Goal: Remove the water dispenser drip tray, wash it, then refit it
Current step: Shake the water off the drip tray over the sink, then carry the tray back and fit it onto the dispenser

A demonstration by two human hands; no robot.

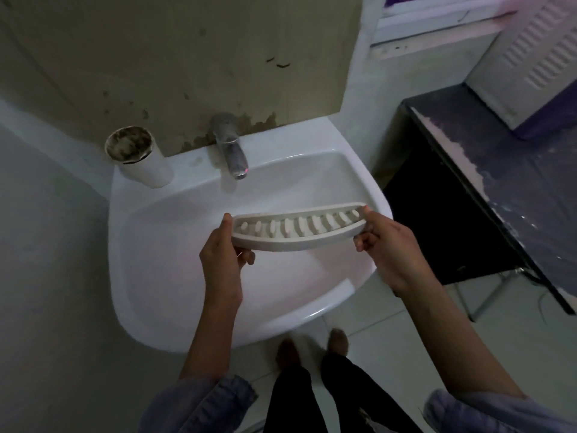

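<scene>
White plastic, light and stiff: left hand (223,250) pinches one end of the slotted drip tray (298,229), right hand (385,245) grips the other, over the washbasin (131,245) below the tap (232,151). End grips look secure; likely slippery once wet.

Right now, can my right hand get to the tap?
Probably, once it lets go: the right hand grips the drip tray by one end; nothing blocks the way to the tap.

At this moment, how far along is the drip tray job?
Removal looks done: the drip tray is held at its ends by the left hand and right hand over the sink. No water visibly runs from the tap, so washing and refitting seem left.
</scene>
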